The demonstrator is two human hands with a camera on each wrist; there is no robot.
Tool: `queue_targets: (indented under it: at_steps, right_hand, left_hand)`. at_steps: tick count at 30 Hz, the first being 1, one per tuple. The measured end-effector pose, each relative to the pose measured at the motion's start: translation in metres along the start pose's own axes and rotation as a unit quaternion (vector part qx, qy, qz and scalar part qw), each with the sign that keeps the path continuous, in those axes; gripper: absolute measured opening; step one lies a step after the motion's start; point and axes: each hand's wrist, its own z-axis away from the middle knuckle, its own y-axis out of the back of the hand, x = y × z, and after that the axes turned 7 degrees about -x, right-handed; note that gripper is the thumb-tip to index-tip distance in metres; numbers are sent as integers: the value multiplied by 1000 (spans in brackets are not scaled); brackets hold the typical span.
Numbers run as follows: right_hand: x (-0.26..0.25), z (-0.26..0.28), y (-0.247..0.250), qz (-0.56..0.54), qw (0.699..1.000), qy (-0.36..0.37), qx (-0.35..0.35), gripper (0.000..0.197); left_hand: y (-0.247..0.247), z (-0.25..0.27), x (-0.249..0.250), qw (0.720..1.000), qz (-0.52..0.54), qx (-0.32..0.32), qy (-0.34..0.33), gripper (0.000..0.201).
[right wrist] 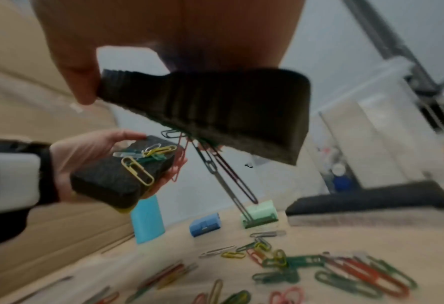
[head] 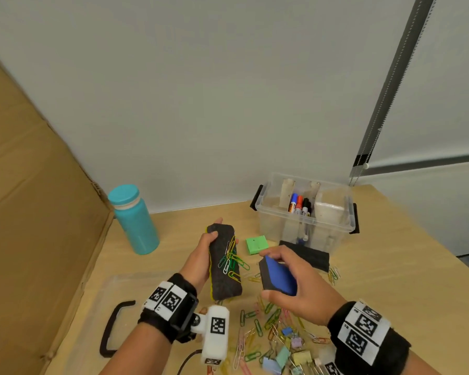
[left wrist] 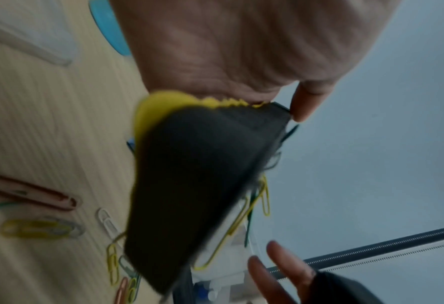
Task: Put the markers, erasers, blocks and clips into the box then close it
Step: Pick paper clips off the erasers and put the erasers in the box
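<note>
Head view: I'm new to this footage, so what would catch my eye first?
Two erasers held up mid-table: the left hand grips a black eraser with paper clips clinging to it, and the right hand holds a blue-backed eraser. Behind stands the open box with markers; loose clips litter the near table.

Matt felt eraser (head: 224, 262), clear glossy plastic box (head: 306, 212)

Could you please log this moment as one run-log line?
left hand: holds yellow-backed eraser, clips clinging | right hand: holds blue eraser | box: open

Pale wall (head: 201, 90), wooden table (head: 390, 266), cardboard sheet (head: 25, 212) at left, window blind (head: 458, 63)
</note>
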Motion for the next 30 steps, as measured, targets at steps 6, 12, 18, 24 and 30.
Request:
queue_targets:
  at_steps: [6,12,18,24,30]
  right_hand:
    - [-11,-16,-2,128,989,67,-22,68]
    - [-7,-29,-16,273,951,120,-80,80]
    - [11,-24,-21,318,933,97,-134,70]
    - [9,-25,-13,332,934,88,-95,72]
    - [8,-20,-28,327,929,122,-122,67]
  left_hand:
    - [-7,-8,-4,1000,-23,-17,6,41]
    - [0,-14,3,1000,0,-10,-6,38]
    - [12,-11,1,999,46,13,14,33]
    - [5,-8,-5,997,52,31,45,35]
    - [0,-11,-10,995,51,55,60,42]
